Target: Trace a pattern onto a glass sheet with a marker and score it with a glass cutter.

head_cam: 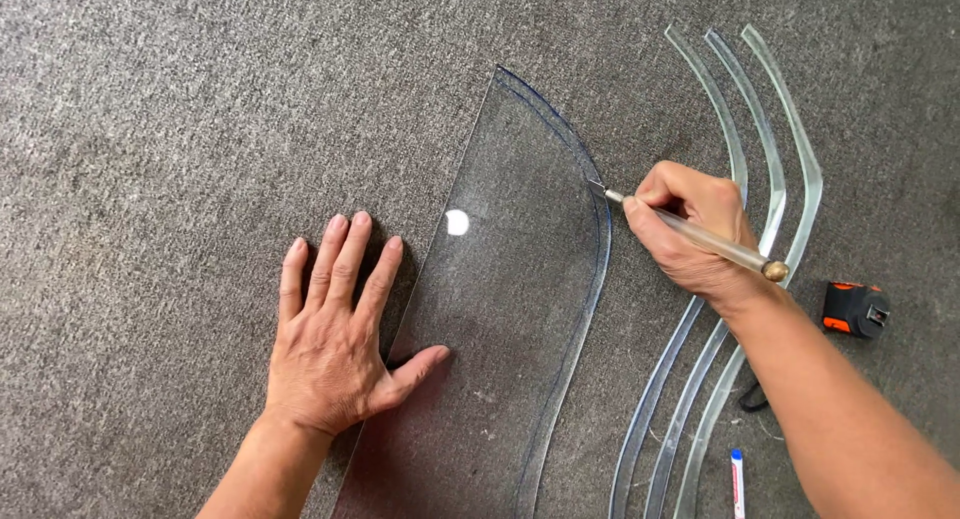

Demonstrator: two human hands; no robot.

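A curved sheet of clear glass (510, 279) lies flat on grey carpet (150, 129), with a thin dark line drawn along its bowed right edge. My left hand (335, 334) rests flat with fingers spread at the sheet's straight left edge, thumb on the glass. My right hand (690, 234) grips a slim glass cutter (700, 237) with a brass end knob. Its metal tip touches the glass at the curved right edge, near the upper part of the line.
Three narrow curved glass strips (770, 169) lie side by side on the carpet to the right, passing under my right hand. An orange and black tape measure (855, 309) sits at the far right. A white marker pen (737, 479) lies near the bottom edge.
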